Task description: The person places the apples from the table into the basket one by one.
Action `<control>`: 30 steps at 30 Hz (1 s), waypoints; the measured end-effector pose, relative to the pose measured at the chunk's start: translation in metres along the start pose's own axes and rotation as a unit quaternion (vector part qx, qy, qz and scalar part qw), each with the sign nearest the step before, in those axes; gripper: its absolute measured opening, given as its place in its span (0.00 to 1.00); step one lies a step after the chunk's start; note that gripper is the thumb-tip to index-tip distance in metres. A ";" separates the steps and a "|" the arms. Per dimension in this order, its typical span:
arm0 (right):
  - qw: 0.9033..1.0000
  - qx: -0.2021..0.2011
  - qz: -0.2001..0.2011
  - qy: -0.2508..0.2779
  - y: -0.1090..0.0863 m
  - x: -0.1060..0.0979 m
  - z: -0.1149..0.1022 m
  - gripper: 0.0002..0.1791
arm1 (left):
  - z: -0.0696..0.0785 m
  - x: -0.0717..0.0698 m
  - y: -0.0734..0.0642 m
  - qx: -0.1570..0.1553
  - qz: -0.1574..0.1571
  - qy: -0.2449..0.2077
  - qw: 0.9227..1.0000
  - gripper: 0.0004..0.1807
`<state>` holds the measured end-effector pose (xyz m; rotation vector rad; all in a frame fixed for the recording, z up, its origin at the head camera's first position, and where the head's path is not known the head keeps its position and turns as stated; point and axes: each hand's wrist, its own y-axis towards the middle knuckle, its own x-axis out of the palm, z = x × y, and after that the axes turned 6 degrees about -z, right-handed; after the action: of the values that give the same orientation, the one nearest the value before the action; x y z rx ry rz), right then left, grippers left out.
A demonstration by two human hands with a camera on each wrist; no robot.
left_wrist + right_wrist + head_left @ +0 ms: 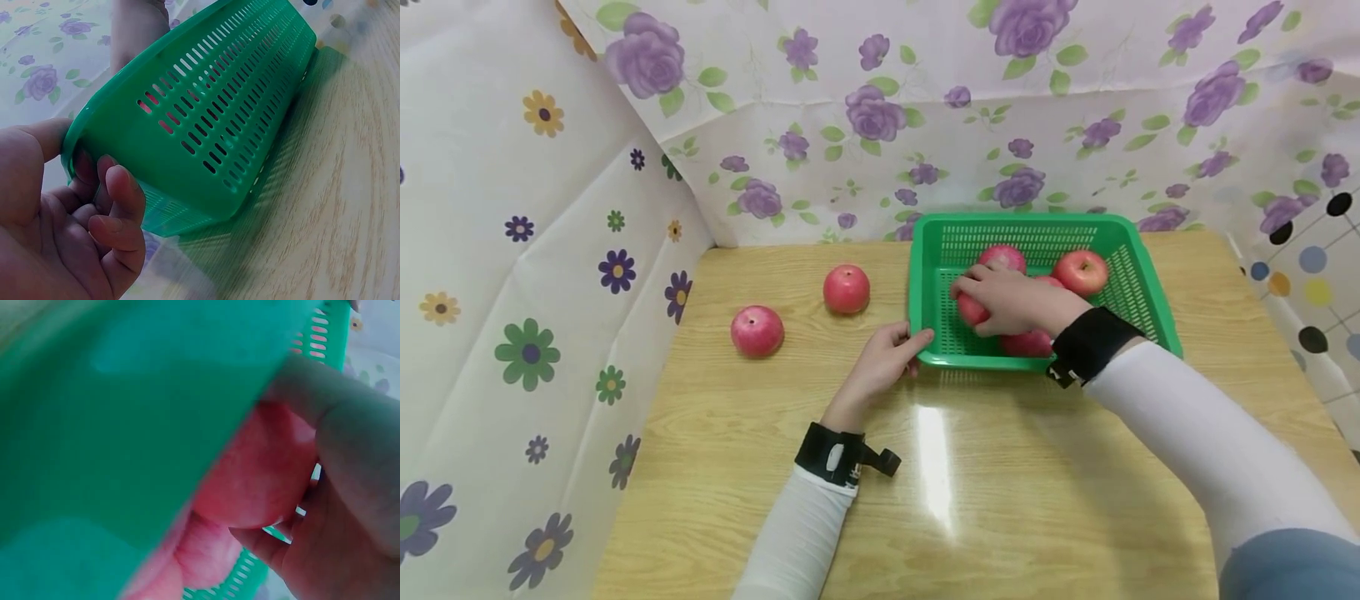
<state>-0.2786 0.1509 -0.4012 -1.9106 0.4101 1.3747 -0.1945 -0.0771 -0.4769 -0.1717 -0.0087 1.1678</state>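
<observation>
My left hand grips the near left corner of a green plastic basket, its thumb over the rim and its fingers curled beneath, as the left wrist view also shows. Inside the basket, my right hand holds a red apple, fingers over its top and thumb on the near side. In the right wrist view that apple sits between thumb and fingers, while the blurred basket wall hides much. Around it in the basket are several other apples, one a lighter red apple at the back right.
On the wooden table, two red apples lie left of the basket: one apple near it, another apple farther left. A flowered sheet hangs behind the table, and another patterned sheet hangs on the left.
</observation>
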 end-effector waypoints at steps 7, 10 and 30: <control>1.000 -0.007 -0.016 -0.018 0.006 0.007 -0.003 0.33 | 0.000 -0.001 -0.001 0.006 0.000 0.004 1.000 0.24; 1.000 -0.008 -0.014 -0.027 0.007 0.013 -0.004 0.32 | -0.001 0.000 0.000 0.004 -0.003 0.000 1.000 0.24; 0.998 0.040 0.011 -0.055 0.008 0.034 0.006 0.40 | -0.001 0.000 0.000 -0.004 -0.009 -0.010 1.000 0.25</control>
<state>-0.2752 0.1550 -0.4366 -1.7617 0.4262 1.4484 -0.1948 -0.0769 -0.4780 -0.1671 -0.0333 1.1515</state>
